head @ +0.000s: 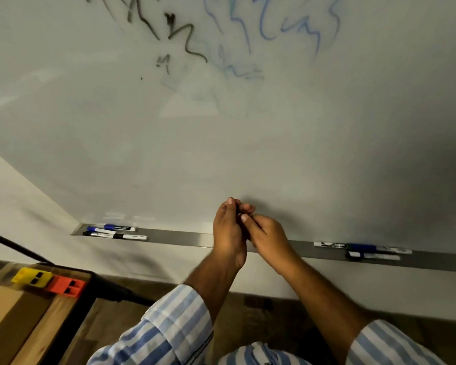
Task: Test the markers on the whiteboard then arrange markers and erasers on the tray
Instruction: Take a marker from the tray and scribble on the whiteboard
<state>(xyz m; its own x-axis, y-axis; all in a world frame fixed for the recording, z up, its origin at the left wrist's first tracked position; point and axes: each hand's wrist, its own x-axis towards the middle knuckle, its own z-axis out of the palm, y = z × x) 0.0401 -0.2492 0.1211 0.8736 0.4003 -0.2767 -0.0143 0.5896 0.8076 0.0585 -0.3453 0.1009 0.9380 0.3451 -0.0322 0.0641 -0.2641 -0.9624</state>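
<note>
My left hand [228,230] and my right hand [267,235] meet in front of the whiteboard [221,143], just above the grey tray [184,237]. Both curl round a small dark marker [239,210] that is almost wholly hidden between the fingers. Black and blue scribbles [184,35] mark the top of the board. Several markers [113,232] with blue and black caps lie at the tray's left end. Three more markers [366,251] lie at its right end.
A yellow eraser [31,278] and an orange eraser [65,285] sit on a wooden table [24,325] at the lower left. A black rod [16,247] slants across the left edge. Carpeted floor lies below the wall.
</note>
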